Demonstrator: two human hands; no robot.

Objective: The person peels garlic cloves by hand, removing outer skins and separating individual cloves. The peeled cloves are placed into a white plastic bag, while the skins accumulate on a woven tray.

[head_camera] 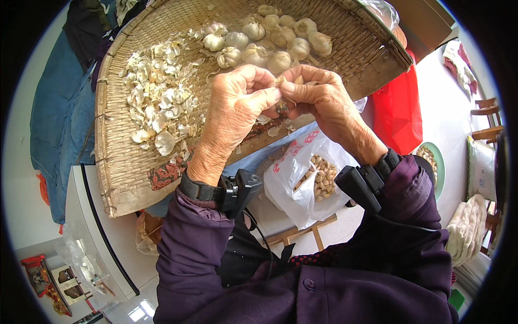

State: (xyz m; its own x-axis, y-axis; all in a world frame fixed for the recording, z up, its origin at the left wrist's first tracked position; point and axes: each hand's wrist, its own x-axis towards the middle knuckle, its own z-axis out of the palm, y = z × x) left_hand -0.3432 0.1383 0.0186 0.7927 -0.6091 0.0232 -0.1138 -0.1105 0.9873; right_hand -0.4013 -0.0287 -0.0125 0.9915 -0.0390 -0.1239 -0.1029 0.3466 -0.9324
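Note:
My left hand (247,91) and my right hand (313,89) meet over the near edge of a woven winnowing basket (218,141), pinching a small piece of garlic (279,82) between thumbs and fingertips. Another garlic clove (299,79) shows against the fingers of my right hand. Beyond my hands lie several whole garlic bulbs (299,48). To the left is a spread of papery garlic skins (162,93), with one garlic bulb (165,143) at its near end. Below my hands, a white plastic bag (283,186) gapes around many loose garlic cloves (323,178).
A red bag (398,109) stands right of the basket, near a pale green basin (440,170) that holds more cloves. Blue cloth (56,121) hangs at the left above a white cabinet (97,227). A wooden frame (313,233) is low, near my legs.

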